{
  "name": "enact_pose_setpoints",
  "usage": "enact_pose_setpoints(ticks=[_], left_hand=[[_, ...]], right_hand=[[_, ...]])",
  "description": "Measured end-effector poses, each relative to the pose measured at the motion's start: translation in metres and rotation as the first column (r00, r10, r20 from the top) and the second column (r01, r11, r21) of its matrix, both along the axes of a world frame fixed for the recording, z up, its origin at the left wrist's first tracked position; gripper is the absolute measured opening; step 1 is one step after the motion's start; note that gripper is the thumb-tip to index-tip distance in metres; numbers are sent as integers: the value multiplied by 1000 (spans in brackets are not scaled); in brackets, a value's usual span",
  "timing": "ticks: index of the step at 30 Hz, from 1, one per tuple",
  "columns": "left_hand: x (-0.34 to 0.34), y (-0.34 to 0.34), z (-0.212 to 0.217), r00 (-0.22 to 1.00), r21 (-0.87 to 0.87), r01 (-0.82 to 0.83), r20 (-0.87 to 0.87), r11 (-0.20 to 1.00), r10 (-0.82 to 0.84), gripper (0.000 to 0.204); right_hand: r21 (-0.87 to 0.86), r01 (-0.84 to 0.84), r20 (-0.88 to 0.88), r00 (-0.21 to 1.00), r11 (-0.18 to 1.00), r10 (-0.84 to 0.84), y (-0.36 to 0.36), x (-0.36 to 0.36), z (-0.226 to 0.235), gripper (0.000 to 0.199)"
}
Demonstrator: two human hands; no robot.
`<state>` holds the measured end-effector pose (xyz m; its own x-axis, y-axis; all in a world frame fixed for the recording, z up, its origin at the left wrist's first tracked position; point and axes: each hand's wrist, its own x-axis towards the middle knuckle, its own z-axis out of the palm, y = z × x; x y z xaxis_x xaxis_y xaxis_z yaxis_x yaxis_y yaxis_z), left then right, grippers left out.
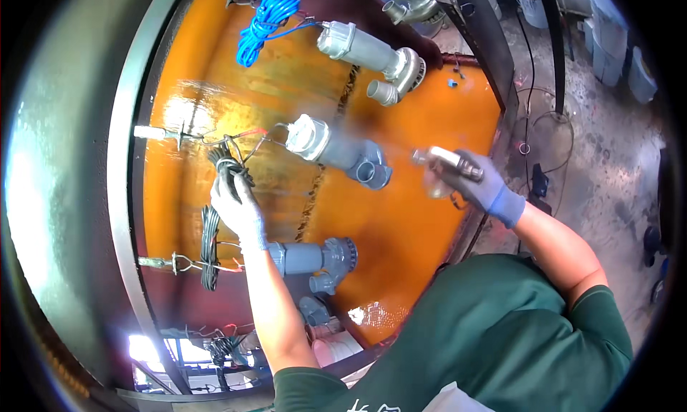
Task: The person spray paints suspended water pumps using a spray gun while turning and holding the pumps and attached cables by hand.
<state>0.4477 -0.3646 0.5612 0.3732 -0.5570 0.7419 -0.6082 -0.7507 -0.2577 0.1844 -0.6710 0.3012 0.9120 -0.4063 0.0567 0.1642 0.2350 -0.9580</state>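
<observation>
My left hand (240, 206), in a pale glove with dark fingers, is closed round a bundle of black cable (225, 158). That cable runs to the middle submersible pump (333, 147), which has a silvery end and a blue-grey body. In my right hand (488, 186), also gloved, is a spray gun (452, 158) with its nozzle pointed at the pump. A faint mist hangs between nozzle and pump. My right fingers wrap round the gun's grip, and the cup below is blurred. The gun does not touch the pump.
A bare silver pump (368, 50) with a blue cable coil (266, 25) hangs farther off. Nearer me is a blue-grey pump (304, 258) with a black cable coil (209, 247). Hooks hold them along a metal rail (122, 147). Behind is an orange-stained panel (422, 247); buckets (608, 43) stand at right.
</observation>
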Motion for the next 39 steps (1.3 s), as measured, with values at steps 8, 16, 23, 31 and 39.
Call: enact_pose_setpoints(ticks=[8, 16, 23, 31, 39], left_hand=[[-9, -1, 6, 1000, 11, -14, 5, 1000, 13, 47], [-14, -6, 7, 1000, -14, -27, 4, 1000, 27, 45], [-15, -7, 7, 996, 69, -53, 80, 996, 47, 48], [-11, -4, 7, 996, 87, -67, 65, 994, 61, 49], [-8, 14, 11, 998, 36, 24, -61, 999, -22, 45]], right_hand=[[-222, 143, -55, 986, 965, -159, 7, -15, 3, 23], [-171, 84, 21, 996, 982, -82, 14, -23, -17, 24], [-311, -131, -2, 991, 941, 137, 17, -25, -22, 29], [-203, -147, 8, 988, 968, 152, 18, -15, -36, 27], [-156, -50, -144, 989, 986, 27, 11, -7, -47, 29]])
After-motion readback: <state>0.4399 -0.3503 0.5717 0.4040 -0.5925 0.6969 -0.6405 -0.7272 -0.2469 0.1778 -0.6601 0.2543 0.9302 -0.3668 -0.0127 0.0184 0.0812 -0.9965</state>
